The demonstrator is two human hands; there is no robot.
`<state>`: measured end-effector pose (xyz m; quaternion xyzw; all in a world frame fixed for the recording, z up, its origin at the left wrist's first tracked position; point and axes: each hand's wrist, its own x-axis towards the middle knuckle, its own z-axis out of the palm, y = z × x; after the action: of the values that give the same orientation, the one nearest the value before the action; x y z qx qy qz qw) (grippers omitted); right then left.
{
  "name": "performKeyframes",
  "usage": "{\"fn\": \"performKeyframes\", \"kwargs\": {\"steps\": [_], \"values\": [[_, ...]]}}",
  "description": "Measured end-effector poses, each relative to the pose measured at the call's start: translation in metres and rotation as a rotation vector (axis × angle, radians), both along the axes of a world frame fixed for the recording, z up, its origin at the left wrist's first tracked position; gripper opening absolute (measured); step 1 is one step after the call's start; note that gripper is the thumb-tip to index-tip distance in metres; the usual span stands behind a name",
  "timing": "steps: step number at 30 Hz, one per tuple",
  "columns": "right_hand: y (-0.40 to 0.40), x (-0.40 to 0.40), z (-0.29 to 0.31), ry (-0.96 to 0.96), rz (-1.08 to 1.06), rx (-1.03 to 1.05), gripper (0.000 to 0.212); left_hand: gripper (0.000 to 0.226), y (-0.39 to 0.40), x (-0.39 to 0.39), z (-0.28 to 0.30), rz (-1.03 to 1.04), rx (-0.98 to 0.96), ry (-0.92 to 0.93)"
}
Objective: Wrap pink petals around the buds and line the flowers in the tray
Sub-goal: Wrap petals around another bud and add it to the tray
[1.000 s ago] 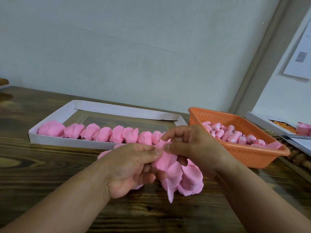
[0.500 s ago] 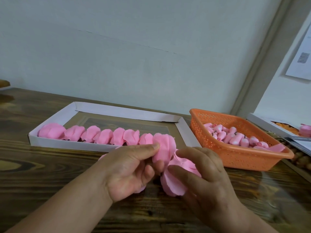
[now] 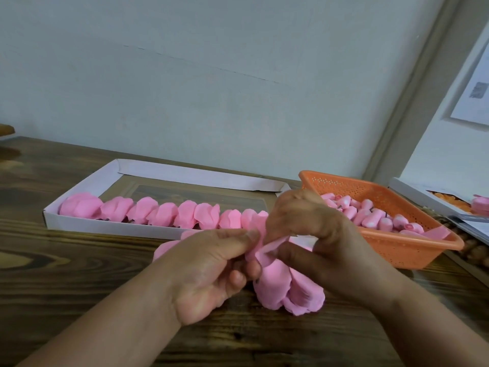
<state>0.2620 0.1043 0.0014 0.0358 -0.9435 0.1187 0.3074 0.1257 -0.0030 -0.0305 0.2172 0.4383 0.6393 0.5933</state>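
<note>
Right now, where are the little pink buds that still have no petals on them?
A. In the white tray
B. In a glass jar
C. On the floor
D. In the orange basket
D, because the small bare buds lie piled inside the orange basket on the right, while the white tray holds a row of finished flowers already wrapped in petals.

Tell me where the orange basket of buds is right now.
In the head view the orange basket sits on the wooden table at right, just beyond the right hand and beside the white tray's right end.
</note>
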Motion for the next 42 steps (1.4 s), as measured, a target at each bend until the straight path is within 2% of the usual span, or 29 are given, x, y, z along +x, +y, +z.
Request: {"fn": "performKeyframes", "kwargs": {"steps": [3,7,12,22,26,28,31,35,39,42], "values": [[-0.001,-0.005,-0.009,0.058,-0.091,-0.070,0.024,0.019,0.001,0.002,-0.003,0.016,0.020,0.040],[-0.002,-0.011,-0.021,0.152,-0.232,-0.022,0.020,0.023,0.000,0.003,-0.003,0.051,0.055,0.056],[-0.008,-0.015,-0.026,0.247,-0.250,-0.091,0.015,0.018,-0.001,0.003,-0.003,0.032,0.108,0.071],[-0.015,-0.012,-0.022,0.219,-0.323,-0.181,0.018,0.031,-0.002,0.004,-0.005,-0.033,0.225,0.150],[-0.015,-0.012,-0.023,0.217,-0.324,-0.223,0.015,0.024,-0.003,0.005,-0.004,-0.049,0.257,0.190],[-0.012,-0.010,-0.025,0.227,-0.303,-0.324,0.012,0.020,-0.002,0.006,-0.004,-0.020,0.254,0.166],[-0.008,-0.004,-0.033,0.277,-0.158,-0.503,0.008,0.019,-0.003,0.007,-0.002,0.002,0.251,0.124],[-0.003,0.001,-0.039,0.302,0.053,-0.788,0.024,0.017,-0.004,0.006,-0.002,0.024,0.237,0.099],[0.000,0.005,-0.044,0.273,0.101,-0.883,0.021,0.016,-0.005,0.005,-0.002,0.003,0.244,0.117],[0.000,0.012,-0.043,0.236,0.069,-0.857,0.020,0.016,-0.006,0.006,-0.002,-0.022,0.242,0.146]]}}
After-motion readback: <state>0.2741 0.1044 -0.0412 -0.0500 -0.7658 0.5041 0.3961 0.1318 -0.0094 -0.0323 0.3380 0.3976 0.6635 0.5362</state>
